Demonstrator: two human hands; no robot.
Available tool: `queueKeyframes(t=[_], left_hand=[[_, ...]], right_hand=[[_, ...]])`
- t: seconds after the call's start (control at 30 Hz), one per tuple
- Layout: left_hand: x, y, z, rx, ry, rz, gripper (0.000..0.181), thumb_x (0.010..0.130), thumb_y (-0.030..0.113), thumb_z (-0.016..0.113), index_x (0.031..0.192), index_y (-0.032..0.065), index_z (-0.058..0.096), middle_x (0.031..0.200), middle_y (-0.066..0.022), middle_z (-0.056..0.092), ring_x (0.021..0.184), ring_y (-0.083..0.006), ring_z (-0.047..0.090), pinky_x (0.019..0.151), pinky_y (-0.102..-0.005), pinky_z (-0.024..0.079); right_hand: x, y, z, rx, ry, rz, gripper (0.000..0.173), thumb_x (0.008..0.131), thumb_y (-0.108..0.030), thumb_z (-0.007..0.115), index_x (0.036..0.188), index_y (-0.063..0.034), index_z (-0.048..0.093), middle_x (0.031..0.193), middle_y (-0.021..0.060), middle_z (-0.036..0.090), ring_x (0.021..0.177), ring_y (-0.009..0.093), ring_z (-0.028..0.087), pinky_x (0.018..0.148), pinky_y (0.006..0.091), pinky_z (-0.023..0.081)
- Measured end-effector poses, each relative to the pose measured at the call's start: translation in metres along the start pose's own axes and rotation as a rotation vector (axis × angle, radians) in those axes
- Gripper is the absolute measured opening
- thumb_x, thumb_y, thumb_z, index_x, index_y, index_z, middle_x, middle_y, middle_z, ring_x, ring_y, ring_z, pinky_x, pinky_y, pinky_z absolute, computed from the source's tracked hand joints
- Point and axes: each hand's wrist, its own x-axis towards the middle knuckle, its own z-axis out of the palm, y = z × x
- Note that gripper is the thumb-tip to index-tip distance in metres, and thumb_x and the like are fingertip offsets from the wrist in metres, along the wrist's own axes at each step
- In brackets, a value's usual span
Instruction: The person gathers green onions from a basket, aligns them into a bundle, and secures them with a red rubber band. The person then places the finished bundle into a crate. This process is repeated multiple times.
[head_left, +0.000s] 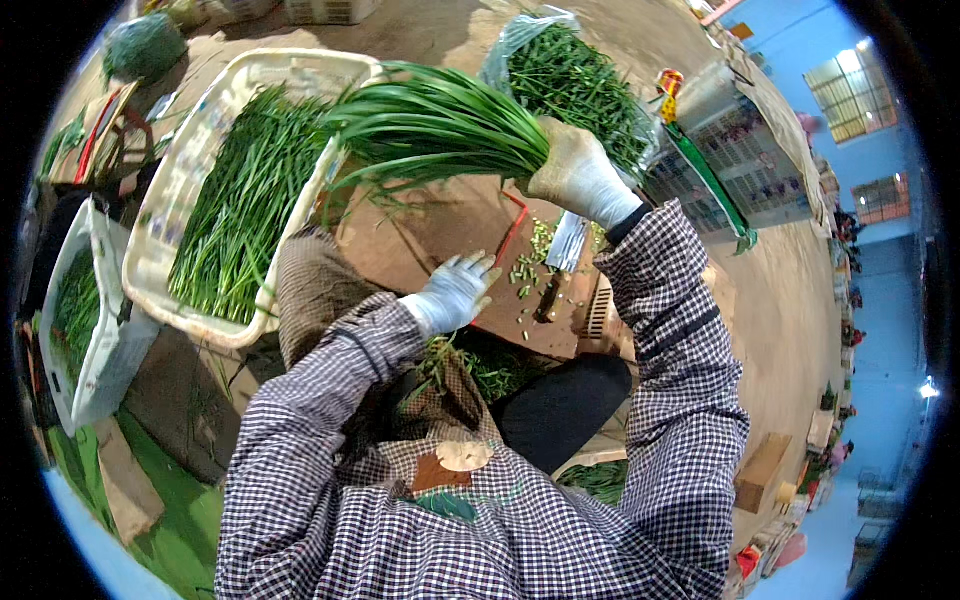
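Gloved in white, my right hand (574, 169) grips a bunch of long green leaves, seemingly garlic chives (442, 124), by its stem end; the leaf tips fan out left to the rim of a white plastic basket (139, 262). More chives (247, 202) lie in that basket. My left hand (454, 292), also gloved, is held palm down with fingers apart over the near edge of a brown board (405, 247), with nothing in it. Cut stem pieces (529, 274), a stack of silvery strips (568, 241) and what looks like a knife handle (555, 298) lie on the board's right part.
Beyond my right hand stands a clear plastic bag (499, 56) full of greens. A white crate (120, 330) with greens is at left. Stacked crates (735, 142) and a green packet (709, 176) stand at right. A cardboard box (763, 472) sits farther right on the floor.
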Motion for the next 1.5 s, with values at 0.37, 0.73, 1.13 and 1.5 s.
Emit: queueKeyframes(t=[0.37,0.73,1.13,1.5], left_hand=[[0.038,0.026,0.036,0.101,-0.288,0.002,0.07,0.083,0.046,0.049,0.132,-0.0012,0.033,0.138,-0.0215,0.03,0.13,-0.0334,0.025,0.108,-0.0404,0.017],[0.02,0.028,-0.008,-0.115,-0.462,-0.153,0.046,0.076,0.03,0.059,0.11,0.0001,0.053,0.107,-0.0152,0.053,0.105,-0.0284,0.048,0.089,-0.0371,0.039],[0.083,-0.021,-0.015,0.243,-0.166,0.059,0.098,0.06,0.044,0.073,0.134,0.001,0.026,0.137,-0.0171,0.032,0.131,-0.0297,0.024,0.108,-0.0443,0.018],[0.119,-0.028,0.005,0.358,-0.282,0.016,0.079,0.063,0.038,0.071,0.127,0.0046,0.039,0.123,-0.0136,0.044,0.119,-0.0285,0.037,0.103,-0.0428,0.024]], right_hand=[[-0.056,0.029,0.034,0.336,0.21,0.173,0.045,0.065,-0.02,0.068,0.103,-0.0012,0.051,0.09,0.0184,0.06,0.075,0.032,0.061,0.064,0.0366,0.05],[-0.105,0.088,0.18,-0.025,-0.49,0.492,0.062,0.063,-0.025,0.071,0.11,0.0012,0.041,0.085,0.0207,0.063,0.08,0.033,0.063,0.069,0.0386,0.051],[-0.096,0.078,0.17,-0.18,-0.371,0.264,0.054,0.072,-0.011,0.059,0.122,0.0008,0.038,0.094,0.0166,0.061,0.085,0.03,0.062,0.069,0.0368,0.052],[-0.143,0.134,0.182,1.121,0.386,0.822,0.054,0.094,-0.039,0.04,0.133,-0.0024,0.035,0.132,0.0086,0.043,0.121,0.019,0.038,0.104,0.0308,0.026]])
